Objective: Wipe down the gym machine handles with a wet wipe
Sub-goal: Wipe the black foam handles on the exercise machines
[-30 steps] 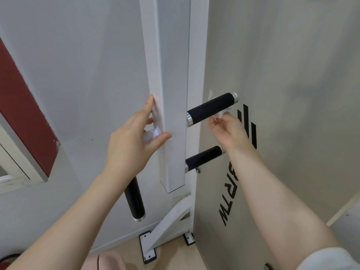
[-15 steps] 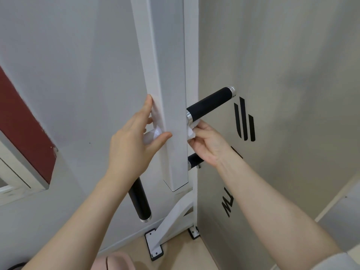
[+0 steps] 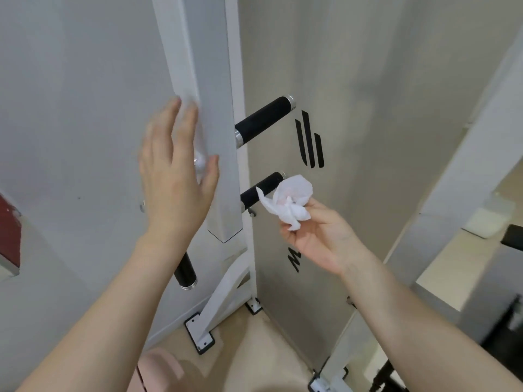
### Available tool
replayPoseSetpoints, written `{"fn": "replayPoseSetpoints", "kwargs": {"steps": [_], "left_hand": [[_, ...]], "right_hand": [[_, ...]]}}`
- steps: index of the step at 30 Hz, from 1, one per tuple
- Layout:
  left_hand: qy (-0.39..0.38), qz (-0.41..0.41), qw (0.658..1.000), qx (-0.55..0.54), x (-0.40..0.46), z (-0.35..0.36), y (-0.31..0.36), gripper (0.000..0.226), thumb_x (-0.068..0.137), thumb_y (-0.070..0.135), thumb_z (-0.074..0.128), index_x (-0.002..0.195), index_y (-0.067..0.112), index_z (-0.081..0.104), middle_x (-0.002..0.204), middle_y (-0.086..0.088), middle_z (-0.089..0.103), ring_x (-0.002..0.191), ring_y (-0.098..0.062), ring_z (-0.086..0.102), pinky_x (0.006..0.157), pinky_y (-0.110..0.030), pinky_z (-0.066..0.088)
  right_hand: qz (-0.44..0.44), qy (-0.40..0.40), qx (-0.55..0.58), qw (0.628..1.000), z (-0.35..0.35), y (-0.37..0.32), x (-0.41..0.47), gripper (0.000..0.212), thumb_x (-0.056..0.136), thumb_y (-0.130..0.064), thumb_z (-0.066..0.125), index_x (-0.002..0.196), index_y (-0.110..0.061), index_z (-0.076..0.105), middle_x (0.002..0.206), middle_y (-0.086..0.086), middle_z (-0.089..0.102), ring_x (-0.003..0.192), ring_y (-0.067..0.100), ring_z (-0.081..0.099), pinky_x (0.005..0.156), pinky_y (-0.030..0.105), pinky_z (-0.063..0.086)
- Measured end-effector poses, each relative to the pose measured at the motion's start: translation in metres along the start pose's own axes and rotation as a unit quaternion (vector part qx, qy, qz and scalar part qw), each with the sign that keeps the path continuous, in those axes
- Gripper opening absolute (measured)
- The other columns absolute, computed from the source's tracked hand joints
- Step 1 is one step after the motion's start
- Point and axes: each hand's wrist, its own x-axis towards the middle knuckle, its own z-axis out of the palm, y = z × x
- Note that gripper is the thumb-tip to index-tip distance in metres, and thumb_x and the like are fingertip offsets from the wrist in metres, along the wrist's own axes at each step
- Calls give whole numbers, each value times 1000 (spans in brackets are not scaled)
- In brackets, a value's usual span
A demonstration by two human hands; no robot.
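A white gym machine post (image 3: 215, 114) carries black foam handles. The upper right handle (image 3: 264, 120) and the lower right handle (image 3: 261, 190) stick out toward a grey panel. A third black handle (image 3: 185, 271) hangs low on the left, partly behind my left forearm. My right hand (image 3: 317, 236), palm up, pinches a crumpled white wet wipe (image 3: 288, 203) just right of the lower handle, apart from it. My left hand (image 3: 175, 176) is blurred, fingers straight, lying against the left face of the post over a small clear knob.
The grey panel (image 3: 353, 137) with black logo marks stands close on the right. White base brackets (image 3: 199, 332) are bolted to the beige floor. A red-edged frame (image 3: 8, 236) is at the left edge. Dark equipment (image 3: 509, 321) sits at the far right.
My right hand has come off the base of the upper handle and dropped down and right, turning palm up with the wipe. My left hand's fingers have straightened on the post.
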Motion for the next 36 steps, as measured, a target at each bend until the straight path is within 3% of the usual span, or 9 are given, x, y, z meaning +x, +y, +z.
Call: {"fn": "replayPoseSetpoints", "kwargs": {"steps": [3,6,9,14,21,25,27,30,36], "left_hand": [[-83,45,988,-126,-21,-2,50,37,86,19,56,120,5,54,119,-14,57,109,-19,48,93,-27,38],[-295,-129,891,-319,-44,-17,115,56,78,52,51,124,20,48,107,19,54,95,10,51,79,-5,38],[-318,-255,816,-410,-60,-23,158,48,65,59,56,103,31,51,98,18,60,84,7,60,73,-15,49],[-290,-325,791,-429,-91,-33,235,43,55,61,64,84,30,58,90,0,69,84,-18,66,79,-43,55],[-245,-369,770,-460,-156,-54,382,29,64,47,70,75,25,55,71,3,61,68,-11,58,62,-26,47],[-241,-380,781,-433,-164,-62,429,19,78,31,72,83,23,55,77,6,62,67,-3,59,59,-18,45],[-251,-362,798,-412,-163,-62,443,12,82,26,68,85,23,56,82,7,63,73,-5,60,62,-19,46],[-274,-350,802,-398,-163,-57,464,12,83,23,67,92,21,59,89,4,64,80,-10,61,65,-21,50],[-340,-343,778,-402,-153,-40,499,3,85,18,64,82,19,63,78,-1,68,69,-9,63,65,-18,45]], "right_hand": [[-19,-23,-45,999,-4,-3,-34,29,71,6,47,71,-12,69,72,1,61,58,10,58,53,20,49],[-41,-49,-133,989,-6,-13,-64,30,80,2,47,109,2,58,93,8,65,82,15,63,67,23,52],[-67,-50,-186,979,-13,-23,-100,23,79,-5,52,99,-5,63,91,6,69,84,17,65,69,24,52],[-69,-60,-227,970,-55,-47,-188,28,88,-3,48,114,-2,59,117,18,62,105,24,60,88,33,51],[-22,-80,-300,950,-118,-91,-319,26,93,1,42,115,6,55,110,18,64,104,31,61,92,43,50],[2,-34,-313,949,-129,-117,-361,39,87,-26,47,111,2,58,117,24,59,109,38,58,91,50,50],[-10,-23,-377,926,-135,-126,-378,36,89,-35,52,105,-3,59,108,15,64,103,29,63,88,45,53],[-57,21,-422,905,-151,-137,-398,9,89,-18,59,84,-12,63,88,3,67,85,17,67,77,31,56],[-74,126,-369,918,-198,-172,-419,17,89,-7,53,76,-13,60,80,3,62,73,13,60,68,25,48]]}}
